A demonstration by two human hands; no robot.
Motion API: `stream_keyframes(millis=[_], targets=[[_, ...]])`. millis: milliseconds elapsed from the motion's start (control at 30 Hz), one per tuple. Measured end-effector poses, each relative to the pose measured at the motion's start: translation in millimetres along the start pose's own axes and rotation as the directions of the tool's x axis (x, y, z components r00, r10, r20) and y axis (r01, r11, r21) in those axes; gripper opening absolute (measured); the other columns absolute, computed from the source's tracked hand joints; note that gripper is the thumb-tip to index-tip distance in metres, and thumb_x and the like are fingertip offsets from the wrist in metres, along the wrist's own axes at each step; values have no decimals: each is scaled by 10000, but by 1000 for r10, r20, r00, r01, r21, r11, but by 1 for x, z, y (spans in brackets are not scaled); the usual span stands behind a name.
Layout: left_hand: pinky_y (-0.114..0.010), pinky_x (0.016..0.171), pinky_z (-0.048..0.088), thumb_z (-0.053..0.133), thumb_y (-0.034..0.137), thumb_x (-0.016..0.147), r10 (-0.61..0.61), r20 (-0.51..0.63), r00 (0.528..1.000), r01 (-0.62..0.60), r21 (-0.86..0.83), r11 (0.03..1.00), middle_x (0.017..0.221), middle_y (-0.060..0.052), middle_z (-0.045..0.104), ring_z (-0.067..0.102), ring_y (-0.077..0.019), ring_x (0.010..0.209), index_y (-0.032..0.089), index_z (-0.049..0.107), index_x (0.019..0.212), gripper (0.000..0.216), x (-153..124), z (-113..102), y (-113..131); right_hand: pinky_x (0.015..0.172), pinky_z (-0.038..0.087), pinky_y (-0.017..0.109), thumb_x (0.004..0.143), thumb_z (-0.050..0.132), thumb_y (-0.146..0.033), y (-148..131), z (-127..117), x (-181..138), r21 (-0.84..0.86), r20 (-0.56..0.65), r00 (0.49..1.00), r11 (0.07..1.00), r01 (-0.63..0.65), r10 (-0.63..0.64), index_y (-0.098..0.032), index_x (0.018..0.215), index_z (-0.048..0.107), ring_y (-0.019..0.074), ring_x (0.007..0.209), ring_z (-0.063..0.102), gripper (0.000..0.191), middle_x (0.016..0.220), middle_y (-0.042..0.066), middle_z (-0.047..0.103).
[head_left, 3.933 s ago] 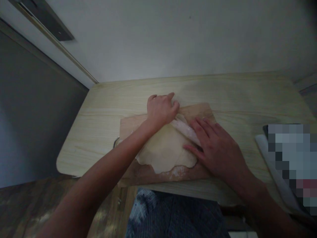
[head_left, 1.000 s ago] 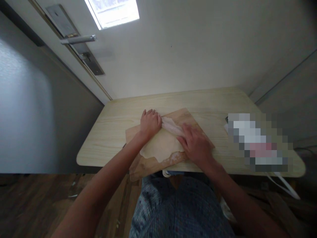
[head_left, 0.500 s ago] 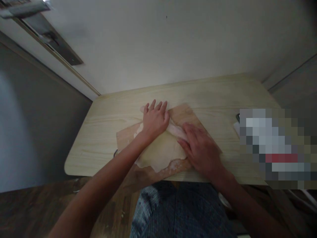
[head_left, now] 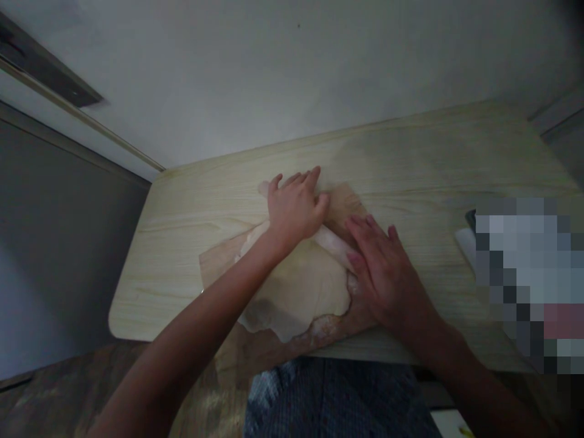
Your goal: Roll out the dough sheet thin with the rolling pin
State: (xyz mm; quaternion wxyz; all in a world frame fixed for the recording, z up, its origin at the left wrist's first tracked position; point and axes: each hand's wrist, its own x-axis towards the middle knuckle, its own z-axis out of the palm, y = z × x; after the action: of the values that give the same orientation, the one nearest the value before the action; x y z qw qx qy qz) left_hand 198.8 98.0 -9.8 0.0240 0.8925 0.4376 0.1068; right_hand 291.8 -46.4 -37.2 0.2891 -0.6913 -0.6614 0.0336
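A thin sheet of pale dough [head_left: 301, 292] lies on a brown wooden board [head_left: 255, 353] on a light wooden table [head_left: 191, 243]. A pale rolling pin [head_left: 333, 243] lies slantwise across the far part of the dough. My left hand [head_left: 295, 207] rests palm down on the pin's far left end, fingers stretched forward. My right hand [head_left: 385, 274] lies flat on the pin's near right end, fingers spread. Both palms press on the pin without gripping it. The pin's middle shows between the hands.
The board overhangs the table's near edge above my lap [head_left: 328, 395]. A blurred-out object [head_left: 533, 280] sits at the table's right side. A white wall [head_left: 274, 79] stands behind the table, and a dark floor [head_left: 50, 395] lies at the lower left.
Both hands and the pin have moved forward over the dough since one second ago. My left fingers have straightened. The camera has tilted downward, so the door handle is out of view.
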Motion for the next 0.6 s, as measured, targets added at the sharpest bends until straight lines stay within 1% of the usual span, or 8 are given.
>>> stream_keyframes(millis=[133, 233, 467, 600], targets=[[-396, 950, 347, 343, 345, 849, -1, 63, 998, 2, -7, 1000, 1069, -72, 654, 587, -215, 1004, 168, 510, 1216, 440, 22, 5, 14, 1023, 287, 550, 932, 234, -308, 2, -1, 3, -16, 23, 998, 998, -52, 53, -54, 1256, 455, 293, 1283, 351, 467, 1332, 179, 465], [-380, 893, 380, 369, 358, 836, 9, 81, 997, -9, -2, 1000, 1028, -76, 659, 593, -222, 968, 170, 533, 1176, 422, 34, 9, 21, 1042, 264, 532, 929, 236, -291, 0, -2, 5, -36, 52, 996, 997, -73, 75, -67, 1254, 471, 287, 1294, 332, 460, 1350, 160, 450], [-388, 846, 401, 381, 339, 813, -11, 48, 999, 10, 19, 1000, 964, -105, 666, 601, -240, 918, 148, 599, 1064, 384, 37, 11, 21, 1051, 247, 522, 920, 258, -305, -4, 1, 4, -27, 7, 993, 992, -121, 121, -77, 1238, 492, 282, 1291, 338, 456, 1346, 153, 457], [-379, 810, 418, 373, 327, 806, -25, 61, 998, 23, 28, 999, 964, -132, 668, 607, -247, 897, 133, 630, 998, 375, 35, 9, 21, 1050, 251, 516, 919, 251, -319, -3, 6, 2, 6, -37, 991, 991, -131, 131, -75, 1245, 479, 278, 1292, 339, 466, 1331, 164, 471]])
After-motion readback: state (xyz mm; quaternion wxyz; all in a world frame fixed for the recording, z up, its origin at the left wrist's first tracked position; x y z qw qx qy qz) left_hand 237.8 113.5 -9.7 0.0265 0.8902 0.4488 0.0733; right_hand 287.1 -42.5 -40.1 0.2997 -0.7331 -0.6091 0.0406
